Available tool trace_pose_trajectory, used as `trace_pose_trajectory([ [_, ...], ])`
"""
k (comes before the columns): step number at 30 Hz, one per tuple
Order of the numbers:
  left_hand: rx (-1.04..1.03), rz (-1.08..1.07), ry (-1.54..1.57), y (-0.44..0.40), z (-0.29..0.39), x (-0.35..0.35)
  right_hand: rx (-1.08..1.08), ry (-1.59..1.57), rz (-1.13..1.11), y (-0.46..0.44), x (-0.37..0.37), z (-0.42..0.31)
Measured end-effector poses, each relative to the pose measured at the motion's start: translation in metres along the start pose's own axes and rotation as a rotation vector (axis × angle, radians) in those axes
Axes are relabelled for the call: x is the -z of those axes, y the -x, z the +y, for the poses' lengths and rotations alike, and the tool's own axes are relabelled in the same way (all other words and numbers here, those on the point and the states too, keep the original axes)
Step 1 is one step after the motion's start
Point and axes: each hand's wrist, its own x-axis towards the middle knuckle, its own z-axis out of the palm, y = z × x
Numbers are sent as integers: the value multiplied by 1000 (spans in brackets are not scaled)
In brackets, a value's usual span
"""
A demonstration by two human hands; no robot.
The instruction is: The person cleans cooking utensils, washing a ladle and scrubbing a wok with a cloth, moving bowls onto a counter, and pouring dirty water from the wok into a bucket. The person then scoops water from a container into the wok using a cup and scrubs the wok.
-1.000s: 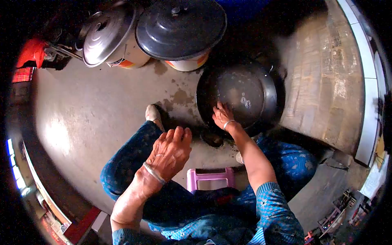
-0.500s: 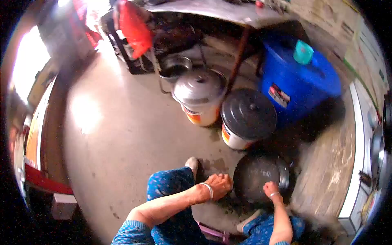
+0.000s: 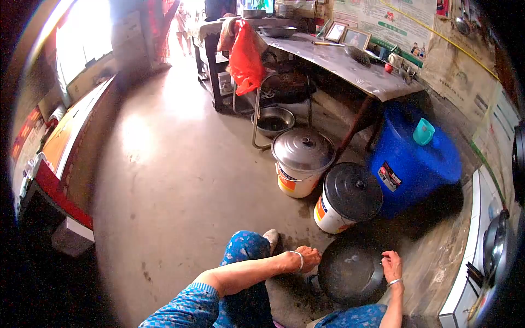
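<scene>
Seemingly unfinished, work centres on the round black metal pan point(image 3: 347, 276) on the grey floor point(image 3: 164, 218); left hand point(image 3: 310, 258) near its ten o'clock, right hand point(image 3: 392, 267) near two, fingers bent, grips unclear.

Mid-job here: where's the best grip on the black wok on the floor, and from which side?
I'd take the wok by its near-left loop handle, coming from the left: it juts out past the round outline, near the left hand. The right hand, at the right edge, could steady that side; no handle is clear there.
</scene>
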Motion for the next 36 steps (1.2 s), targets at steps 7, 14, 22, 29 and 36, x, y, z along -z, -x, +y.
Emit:
trace_pose_trajectory([
  [7, 30, -175, -40, -12, -8, -19, -12, 55, -17, 12, -34, 134],
  [14, -77, 70, 91, -17, 6, 4, -89, 333, -184, 23, -15, 75],
  [22, -98, -110, -31, -4, -15, -45, -40, 108, -79, 38, -23, 132],
  [29, 22, -238, 69, 35, -24, -15, -257, 126, -190, 30, -12, 36],
  [36, 3, -360, -17, 14, 5, 12, -188, 413, -206, 18, -13, 32],
])
